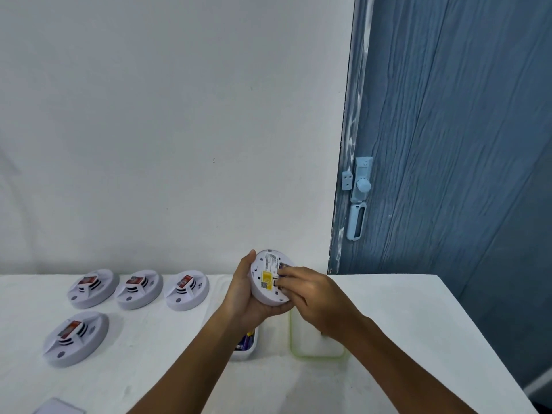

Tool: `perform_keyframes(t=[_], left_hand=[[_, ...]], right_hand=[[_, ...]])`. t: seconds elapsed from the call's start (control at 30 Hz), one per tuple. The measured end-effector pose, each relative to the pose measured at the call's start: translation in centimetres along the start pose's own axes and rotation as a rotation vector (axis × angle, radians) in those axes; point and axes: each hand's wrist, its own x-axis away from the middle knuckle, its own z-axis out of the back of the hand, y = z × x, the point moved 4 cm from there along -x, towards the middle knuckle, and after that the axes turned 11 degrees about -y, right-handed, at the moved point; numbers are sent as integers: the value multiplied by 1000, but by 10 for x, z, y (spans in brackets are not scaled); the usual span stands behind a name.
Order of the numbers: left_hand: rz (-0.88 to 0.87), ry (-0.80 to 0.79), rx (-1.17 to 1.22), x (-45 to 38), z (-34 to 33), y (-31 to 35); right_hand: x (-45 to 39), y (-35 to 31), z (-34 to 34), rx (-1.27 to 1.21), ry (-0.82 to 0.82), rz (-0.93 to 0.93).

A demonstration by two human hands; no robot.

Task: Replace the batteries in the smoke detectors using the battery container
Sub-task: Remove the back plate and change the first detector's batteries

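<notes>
White plastic fills the left hand (249, 289): it grips a smoke detector (270, 276) turned back-side up, lifted above the middle of the table (418, 309) near its far edge. The right hand (310, 294) has its fingertips curled onto the open battery bay, seemingly pinching a purple battery (282, 265), though the pinch itself is partly hidden. Directly below, the battery container (246, 346) holds more purple cells, with a green-rimmed lid (316, 349) just beside it. Four more detectors (140, 289) lie face-up toward the table's left edge, three along the far edge and one nearer. I judge this unit mid-swap; whether those four are serviced cannot be told.
</notes>
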Motion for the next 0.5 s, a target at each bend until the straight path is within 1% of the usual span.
perform_keyframes(t=[0.03, 0.13, 0.17, 0.2, 0.23, 0.27, 0.33, 0.37, 0.4, 0.5], left_hand=[[-12, 1, -6, 1, 0, 2], [-36, 18, -107, 4, 2, 9], [-38, 20, -125, 5, 4, 12], [-42, 20, -130, 7, 5, 14], [-48, 22, -128, 8, 7, 16], [-54, 23, -120, 10, 9, 18], [-61, 18, -116, 14, 10, 19], [-58, 11, -120, 16, 9, 19], [-53, 4, -125, 18, 9, 18], [-47, -8, -132, 24, 7, 19]], right_hand=[[0, 2, 2, -129, 61, -55], [3, 12, 12, -558, 312, -285], [6, 18, 13, -622, 369, -371], [9, 26, 11, -601, 384, -459], [12, 36, 7, -522, 339, -544], [17, 45, -1, -435, 237, -636], [26, 57, -21, -282, -30, -787], [30, 59, -29, -213, -132, -821], [34, 60, -36, -167, -201, -838], [36, 53, -41, -44, -297, -834]])
